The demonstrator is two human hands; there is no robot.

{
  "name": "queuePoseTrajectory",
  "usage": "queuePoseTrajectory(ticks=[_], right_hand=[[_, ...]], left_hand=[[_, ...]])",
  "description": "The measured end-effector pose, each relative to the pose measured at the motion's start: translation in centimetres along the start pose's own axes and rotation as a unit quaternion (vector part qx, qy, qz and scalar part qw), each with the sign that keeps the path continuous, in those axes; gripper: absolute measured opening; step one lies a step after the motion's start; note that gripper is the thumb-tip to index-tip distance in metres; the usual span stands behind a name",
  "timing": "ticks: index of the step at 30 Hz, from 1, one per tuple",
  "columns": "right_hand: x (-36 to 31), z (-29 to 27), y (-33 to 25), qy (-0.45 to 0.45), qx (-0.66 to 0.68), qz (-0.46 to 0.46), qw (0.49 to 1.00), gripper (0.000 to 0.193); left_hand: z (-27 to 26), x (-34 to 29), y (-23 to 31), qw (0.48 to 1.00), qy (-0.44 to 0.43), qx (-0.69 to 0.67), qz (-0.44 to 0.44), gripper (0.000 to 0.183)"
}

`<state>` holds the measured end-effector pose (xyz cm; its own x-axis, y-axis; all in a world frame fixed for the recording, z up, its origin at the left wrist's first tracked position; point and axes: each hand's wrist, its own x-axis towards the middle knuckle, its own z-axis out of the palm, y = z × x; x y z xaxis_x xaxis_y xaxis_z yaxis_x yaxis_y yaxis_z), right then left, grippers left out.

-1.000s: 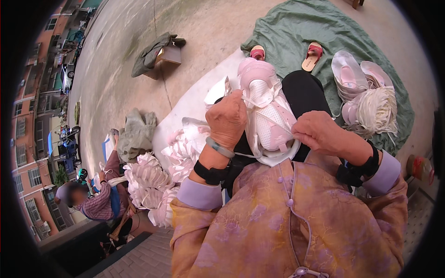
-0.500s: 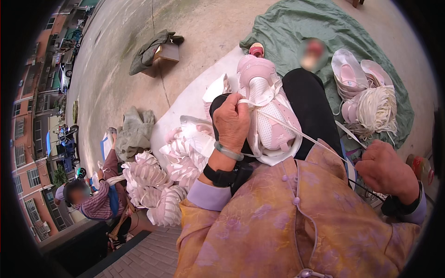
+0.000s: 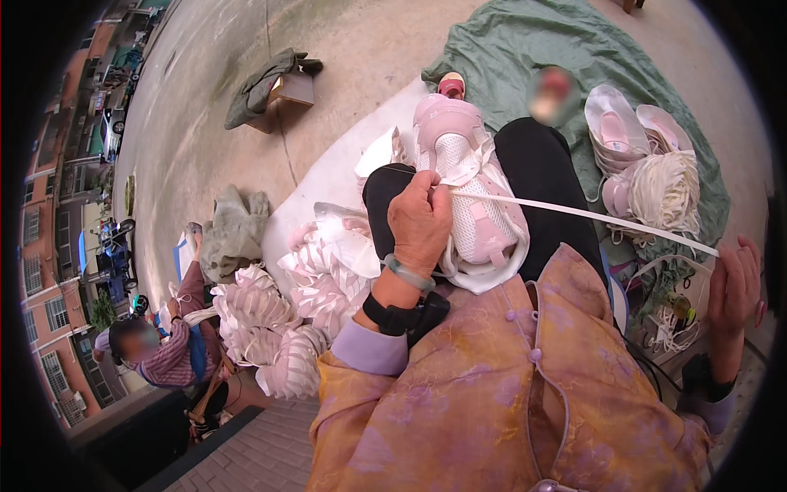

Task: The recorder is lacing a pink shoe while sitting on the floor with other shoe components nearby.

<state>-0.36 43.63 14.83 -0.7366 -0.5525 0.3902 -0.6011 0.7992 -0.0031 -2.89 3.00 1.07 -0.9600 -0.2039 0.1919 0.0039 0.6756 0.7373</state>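
Observation:
A pink and white shoe upper (image 3: 479,221) with a mesh panel lies across my lap between my black-trousered knees. My left hand (image 3: 420,220) is closed in a pinch on its left edge, where a white shoelace (image 3: 602,218) comes out. From there the lace runs taut to the right. At the far right my right hand (image 3: 732,287) is raised, its fingers closed on the lace; a slack loop hangs from it. What lies inside the left pinch is partly hidden by the fingers.
Bundles of similar uppers (image 3: 287,361) lie at the left. More uppers (image 3: 615,131) and a heap of white laces (image 3: 668,193) rest on a green cloth (image 3: 508,57) at the right. A cardboard box (image 3: 291,92) stands ahead. A person (image 3: 168,353) sits at the left.
My right hand has moved outward to the right and slightly up, drawing the lace from slack to taut. The left hand stays at the upper's edge.

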Motion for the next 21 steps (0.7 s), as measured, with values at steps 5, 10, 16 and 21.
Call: queuePoseTrajectory(ticks=[5, 10, 16, 21], right_hand=[[-0.7, -2.0, -2.7, 0.048, -0.113, 0.007, 0.992, 0.029], [-6.3, 4.3, -1.8, -0.107, 0.046, -0.022, 0.993, 0.02], [-8.7, 10.4, -1.3, -0.212, 0.154, -0.005, 0.965, 0.013], [1.2, 12.6, -4.1, -0.179, 0.429, 0.023, 0.885, 0.027]], left_hand=[[-0.8, -0.5, 0.7, 0.999, -0.032, -0.034, -0.022, 0.017], [-0.7, -1.1, 0.7, 0.998, -0.05, -0.019, -0.023, 0.03], [-0.1, -1.3, 0.4, 0.999, -0.031, 0.006, 0.007, 0.03], [-0.8, -1.0, 0.8, 1.0, -0.007, 0.027, 0.007, 0.028]])
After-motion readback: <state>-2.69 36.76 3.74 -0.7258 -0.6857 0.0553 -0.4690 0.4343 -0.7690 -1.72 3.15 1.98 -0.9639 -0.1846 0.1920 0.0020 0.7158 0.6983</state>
